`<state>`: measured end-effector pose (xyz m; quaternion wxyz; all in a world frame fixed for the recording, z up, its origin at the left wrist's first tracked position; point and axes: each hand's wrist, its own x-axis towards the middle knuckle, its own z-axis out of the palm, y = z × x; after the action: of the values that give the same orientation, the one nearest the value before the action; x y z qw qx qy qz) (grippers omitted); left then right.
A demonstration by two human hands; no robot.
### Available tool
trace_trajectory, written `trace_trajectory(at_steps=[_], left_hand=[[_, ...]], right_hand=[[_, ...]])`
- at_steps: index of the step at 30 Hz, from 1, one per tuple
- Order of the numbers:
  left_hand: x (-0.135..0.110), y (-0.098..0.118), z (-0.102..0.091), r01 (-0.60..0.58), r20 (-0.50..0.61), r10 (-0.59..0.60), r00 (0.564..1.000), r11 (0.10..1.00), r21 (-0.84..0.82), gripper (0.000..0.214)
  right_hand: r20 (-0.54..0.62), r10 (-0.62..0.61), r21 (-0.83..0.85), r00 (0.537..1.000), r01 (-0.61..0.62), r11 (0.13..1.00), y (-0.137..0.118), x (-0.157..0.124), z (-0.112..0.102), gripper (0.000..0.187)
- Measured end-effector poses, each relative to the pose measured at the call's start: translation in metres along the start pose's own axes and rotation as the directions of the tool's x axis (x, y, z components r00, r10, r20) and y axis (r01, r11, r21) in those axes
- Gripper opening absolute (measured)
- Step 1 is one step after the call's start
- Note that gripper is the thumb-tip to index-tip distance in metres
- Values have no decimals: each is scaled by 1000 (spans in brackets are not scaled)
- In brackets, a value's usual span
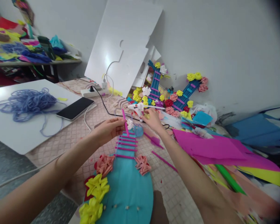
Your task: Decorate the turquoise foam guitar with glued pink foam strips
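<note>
My left hand [109,129] pinches a thin magenta foam strip [125,123] upright over the neck of a blue foam guitar [128,183]. Several magenta strips lie across that neck like frets. Pink and yellow foam flowers [98,183] sit on the guitar's left side, and one pink flower [142,164] on its right. My right hand [151,118] reaches past the neck, fingers curled at a white glue gun [136,108] lying on the floor. What the fingers hold I cannot make out.
Two finished blue guitars with flowers [177,96] lean on the wall. Magenta foam sheets [212,149] lie at right. A black phone [75,108], blue yarn [28,101] and a white board [18,137] are at left. A power strip [93,91] and cables run behind.
</note>
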<state>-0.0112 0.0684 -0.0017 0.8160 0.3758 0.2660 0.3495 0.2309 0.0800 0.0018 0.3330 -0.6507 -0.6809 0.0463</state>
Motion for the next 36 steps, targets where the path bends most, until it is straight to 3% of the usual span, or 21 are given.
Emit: trace_trajectory(at_steps=[4, 8, 11, 14, 18, 22, 28, 36], left_hand=[[3, -1, -3, 21, -8, -22, 1000, 1000, -19, 6], [5, -2, -4, 28, -6, -29, 1000, 999, -46, 6], [5, -1, -6, 24, -10, -25, 1000, 998, -61, 5], [5, -1, -7, 18, -18, -20, 1000, 997, -76, 5], [3, -3, -6, 34, -16, -36, 999, 994, -100, 4], [1, -5, -3, 67, 8, -66, 998, 991, -116, 5], [-4, -6, 0, 101, 33, -97, 995, 986, -134, 4], [-5, -6, 0, 117, 88, -104, 991, 979, -166, 5]], right_hand=[[68, -27, -9, 997, 28, 1000, 8, 29, 26, 27], [69, -32, 44, 997, 29, 999, 5, 39, 39, 22], [19, -20, 111, 1000, 18, 994, 2, 41, 33, 18], [-68, 0, 196, 998, 14, 981, -3, 35, 10, 22], [-113, 14, 288, 994, 19, 957, -13, 9, -30, 35], [-60, 74, 339, 995, -49, 939, -21, -36, -52, 43], [111, 15, 364, 994, -54, 930, -26, -97, -57, 30], [173, -58, 279, 983, 8, 960, -21, -122, -59, 35]])
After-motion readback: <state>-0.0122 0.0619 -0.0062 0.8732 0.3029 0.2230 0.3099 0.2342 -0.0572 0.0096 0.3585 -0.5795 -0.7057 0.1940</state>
